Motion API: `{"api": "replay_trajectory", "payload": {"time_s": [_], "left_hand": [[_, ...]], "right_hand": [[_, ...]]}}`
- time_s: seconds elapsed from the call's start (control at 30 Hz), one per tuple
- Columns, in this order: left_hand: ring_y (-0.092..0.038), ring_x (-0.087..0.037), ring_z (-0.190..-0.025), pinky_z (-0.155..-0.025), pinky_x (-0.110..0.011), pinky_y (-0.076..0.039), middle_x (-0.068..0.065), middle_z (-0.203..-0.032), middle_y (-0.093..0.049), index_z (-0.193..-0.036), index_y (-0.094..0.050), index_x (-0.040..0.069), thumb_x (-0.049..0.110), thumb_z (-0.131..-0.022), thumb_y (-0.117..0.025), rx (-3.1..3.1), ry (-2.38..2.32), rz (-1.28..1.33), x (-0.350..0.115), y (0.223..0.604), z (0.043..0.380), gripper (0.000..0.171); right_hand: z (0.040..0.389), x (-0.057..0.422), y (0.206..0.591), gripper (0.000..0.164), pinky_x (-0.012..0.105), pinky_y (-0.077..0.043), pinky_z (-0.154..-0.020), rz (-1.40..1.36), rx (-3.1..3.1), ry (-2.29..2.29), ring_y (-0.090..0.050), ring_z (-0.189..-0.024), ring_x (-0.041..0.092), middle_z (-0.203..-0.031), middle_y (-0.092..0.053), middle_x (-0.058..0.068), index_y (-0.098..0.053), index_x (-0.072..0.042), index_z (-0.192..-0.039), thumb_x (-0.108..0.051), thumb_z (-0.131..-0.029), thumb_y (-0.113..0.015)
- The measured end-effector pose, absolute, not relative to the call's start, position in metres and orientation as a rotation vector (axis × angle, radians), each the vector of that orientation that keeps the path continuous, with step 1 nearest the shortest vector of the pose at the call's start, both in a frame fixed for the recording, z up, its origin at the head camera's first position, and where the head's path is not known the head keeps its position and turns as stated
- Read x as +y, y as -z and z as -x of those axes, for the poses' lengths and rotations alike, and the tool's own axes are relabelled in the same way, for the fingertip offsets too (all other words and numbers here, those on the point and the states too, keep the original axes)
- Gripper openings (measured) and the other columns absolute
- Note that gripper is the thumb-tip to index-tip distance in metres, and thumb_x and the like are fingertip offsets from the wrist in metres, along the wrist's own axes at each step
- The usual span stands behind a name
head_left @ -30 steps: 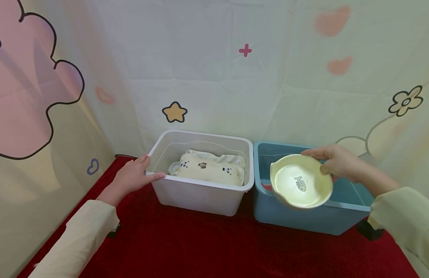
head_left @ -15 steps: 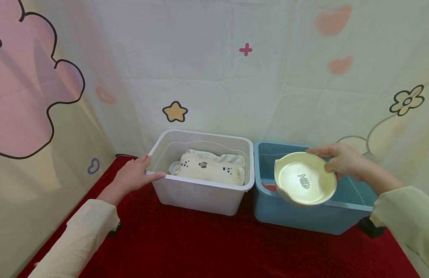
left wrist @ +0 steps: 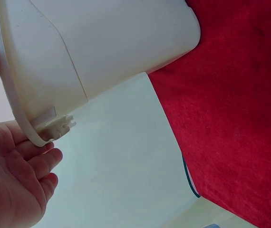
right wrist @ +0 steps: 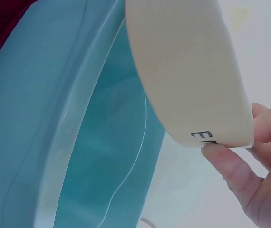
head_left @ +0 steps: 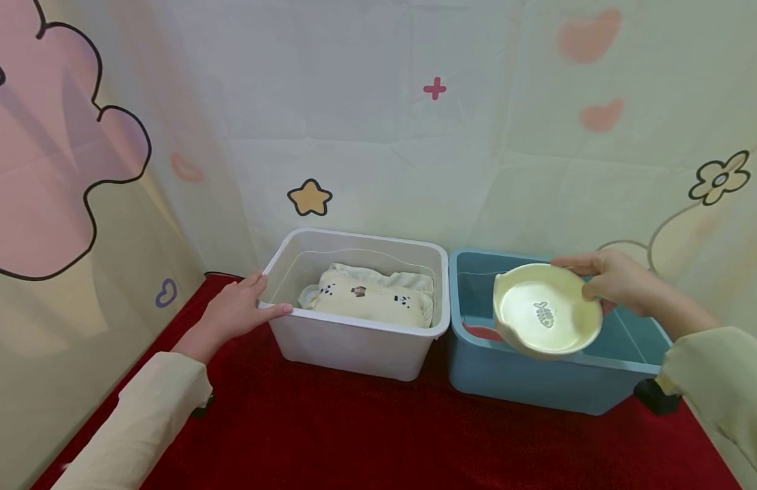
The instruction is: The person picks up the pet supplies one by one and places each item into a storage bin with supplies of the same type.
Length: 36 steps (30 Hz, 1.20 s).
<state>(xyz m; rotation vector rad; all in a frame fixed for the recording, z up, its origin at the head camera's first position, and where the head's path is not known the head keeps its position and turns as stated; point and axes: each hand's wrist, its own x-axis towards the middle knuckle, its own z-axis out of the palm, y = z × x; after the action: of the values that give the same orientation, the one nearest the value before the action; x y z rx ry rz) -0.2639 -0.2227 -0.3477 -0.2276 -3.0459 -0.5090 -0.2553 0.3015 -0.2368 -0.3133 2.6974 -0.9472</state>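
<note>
My right hand (head_left: 623, 282) pinches the rim of a pale yellow pet bowl (head_left: 546, 309), thumb on one side and fingers on the other. The bowl is tilted toward the head camera, showing a fishbone print inside. It is held over the front rim of the blue bin (head_left: 532, 388); dark lettering shows on its outer wall in the right wrist view. At the front left corner of the white bin (head_left: 348, 347), my left hand (head_left: 231, 309) holds the rim, its thumb along the front edge. Its fingers bend around the rim in the left wrist view (left wrist: 19, 166).
Inside the white bin lies a cream cushion-like cloth item (head_left: 366, 296) with animal motifs, beside a small whitish round thing (head_left: 308, 297). A red object (head_left: 481, 332) shows inside the blue bin. Both bins stand on a red cloth (head_left: 354, 435) before a printed curtain (head_left: 378, 156).
My right hand has carried the bowl slightly right and upward, revealing more of the red object in the blue bin. The left hand stays on the white bin's corner.
</note>
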Motion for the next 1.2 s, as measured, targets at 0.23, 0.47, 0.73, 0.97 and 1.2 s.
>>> {"api": "replay_trajectory", "payload": {"time_s": [0.23,0.47,0.73,0.97,1.2], "left_hand": [[-0.041,-0.039,-0.114,-0.086,-0.059,-0.039,-0.021,-0.138,-0.033,-0.138,-0.027,0.006,0.071,-0.072,-0.045,-3.045,0.489,0.229,-0.223,0.347,0.263,0.094],[-0.040,-0.038,-0.113,-0.086,-0.059,-0.039,-0.020,-0.138,-0.033,-0.138,-0.027,0.007,0.072,-0.072,-0.045,-3.047,0.492,0.227,-0.224,0.347,0.263,0.095],[-0.038,-0.040,-0.116,-0.088,-0.060,-0.037,-0.021,-0.140,-0.030,-0.139,-0.025,0.006,0.073,-0.071,-0.043,-3.057,0.484,0.223,-0.225,0.349,0.265,0.097],[-0.038,-0.040,-0.117,-0.088,-0.059,-0.037,-0.021,-0.140,-0.030,-0.139,-0.025,0.005,0.072,-0.072,-0.043,-3.056,0.480,0.219,-0.225,0.349,0.265,0.097],[-0.039,-0.040,-0.117,-0.088,-0.059,-0.038,-0.021,-0.139,-0.031,-0.139,-0.025,0.006,0.072,-0.071,-0.045,-3.058,0.503,0.218,-0.224,0.348,0.265,0.097]], "right_hand": [[0.257,0.306,0.238,0.063,0.037,-0.052,-0.051,0.310,2.710,0.955,-0.058,-0.070,0.019,-0.131,-0.034,0.033,-0.033,0.003,-0.134,0.011,-0.073,-0.044],[0.263,0.309,0.238,0.063,0.036,-0.052,-0.052,0.266,2.726,0.945,-0.059,-0.064,0.019,-0.129,-0.037,0.033,-0.031,0.002,-0.135,0.011,-0.074,-0.043],[0.270,0.310,0.237,0.063,0.036,-0.052,-0.051,0.219,2.739,0.918,-0.059,-0.063,0.020,-0.130,-0.034,0.035,-0.029,0.002,-0.136,0.011,-0.074,-0.043],[0.273,0.310,0.237,0.063,0.036,-0.052,-0.052,0.222,2.741,0.917,-0.060,-0.064,0.020,-0.131,-0.033,0.034,-0.029,0.001,-0.136,0.009,-0.076,-0.043],[0.278,0.312,0.237,0.063,0.037,-0.053,-0.055,0.234,2.746,0.905,-0.060,-0.068,0.020,-0.134,-0.028,0.034,-0.028,0.001,-0.136,0.008,-0.076,-0.044]]}}
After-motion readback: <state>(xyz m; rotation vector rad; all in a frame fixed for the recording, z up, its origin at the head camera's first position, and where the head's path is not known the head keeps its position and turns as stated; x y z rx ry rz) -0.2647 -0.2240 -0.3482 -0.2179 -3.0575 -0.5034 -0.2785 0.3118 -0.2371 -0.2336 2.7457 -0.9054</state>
